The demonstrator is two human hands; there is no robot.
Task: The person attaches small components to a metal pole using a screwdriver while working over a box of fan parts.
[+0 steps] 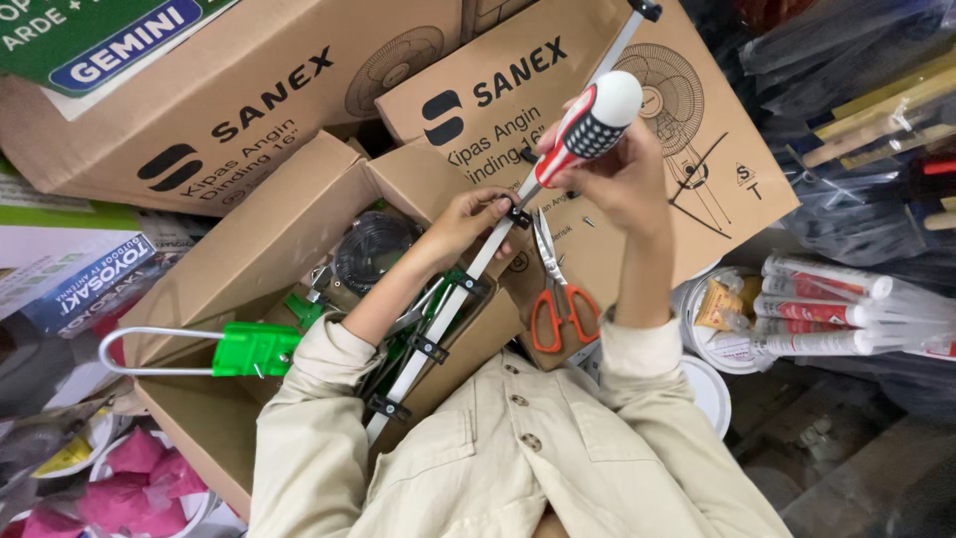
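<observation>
Big brown boxes (249,110) sit above the hands. Orange scissors (558,299) lie just below the right hand (622,174), which is wrapped tight around a red and white screwdriver (588,125). The left hand (468,219) pinches a long white bar (468,289) at a black clip (517,214), where the screwdriver tip touches.
</observation>
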